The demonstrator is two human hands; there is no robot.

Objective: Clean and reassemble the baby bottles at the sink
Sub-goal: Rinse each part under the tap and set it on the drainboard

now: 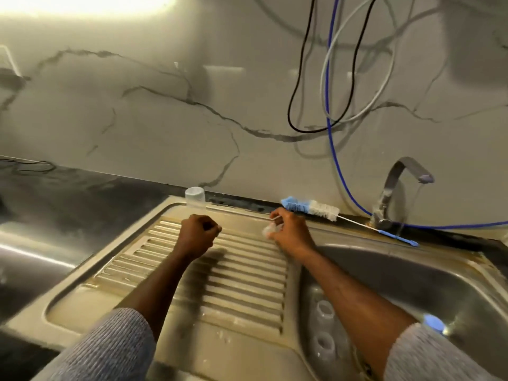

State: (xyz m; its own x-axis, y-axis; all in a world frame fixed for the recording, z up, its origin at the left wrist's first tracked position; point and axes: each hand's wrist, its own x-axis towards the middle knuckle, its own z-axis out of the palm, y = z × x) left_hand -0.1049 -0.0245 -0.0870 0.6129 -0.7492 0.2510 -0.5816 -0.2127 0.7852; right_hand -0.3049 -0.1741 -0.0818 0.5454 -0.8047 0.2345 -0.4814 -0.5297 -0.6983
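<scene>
Right hand [288, 229] pinches clear teat [270, 229]; left hand [198, 232] fisted.

There is one long blue-and-white bottle brush [310, 208], one clear plastic cup [195, 197], two clear bottle rings [325, 309] and one metal tap [395, 188].

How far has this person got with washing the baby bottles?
Early to midway, it seems. One clear bottle stands upside down at the back of the drainboard, apparently washed. The right hand pinches a small clear part, blurred; the left hand is fisted and seems empty. Two clear pieces wait in the sink basin, and nothing is reassembled yet. The bottle brush lies idle.
</scene>
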